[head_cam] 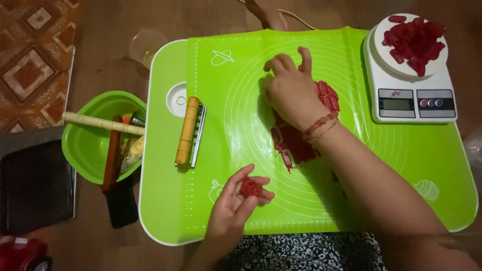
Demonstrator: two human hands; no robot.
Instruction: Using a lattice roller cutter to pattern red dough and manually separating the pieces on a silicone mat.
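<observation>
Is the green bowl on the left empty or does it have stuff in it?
Not empty: the green bowl holds several utensils, and a pale ridged rolling pin rests across its rim.

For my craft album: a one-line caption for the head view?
Left hand cups a red dough lump; right hand presses red dough on the green mat.
</observation>
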